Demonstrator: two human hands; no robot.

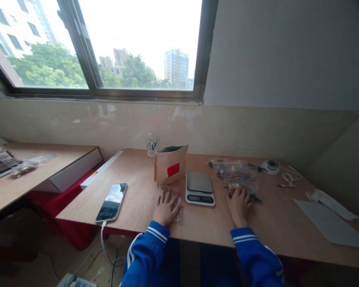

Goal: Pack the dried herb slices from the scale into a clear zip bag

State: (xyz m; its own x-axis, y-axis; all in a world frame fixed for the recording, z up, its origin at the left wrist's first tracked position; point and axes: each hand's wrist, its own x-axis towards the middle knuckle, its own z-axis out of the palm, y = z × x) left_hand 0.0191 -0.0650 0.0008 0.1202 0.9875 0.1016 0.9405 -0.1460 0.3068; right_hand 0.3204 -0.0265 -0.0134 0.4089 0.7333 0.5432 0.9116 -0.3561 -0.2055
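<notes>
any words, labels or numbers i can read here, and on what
None can be read.
Red label on the brown paper bag: too small to read.
Water bottle label: blurred.
Digital scale display: nothing legible.
Phone screen: only reflection.

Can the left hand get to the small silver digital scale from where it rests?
Probably yes. The left hand lies flat on a clear plastic bag, and the small silver digital scale sits just beside it on the wooden table with nothing between. The brown paper pouch stands behind, out of the path.
</notes>
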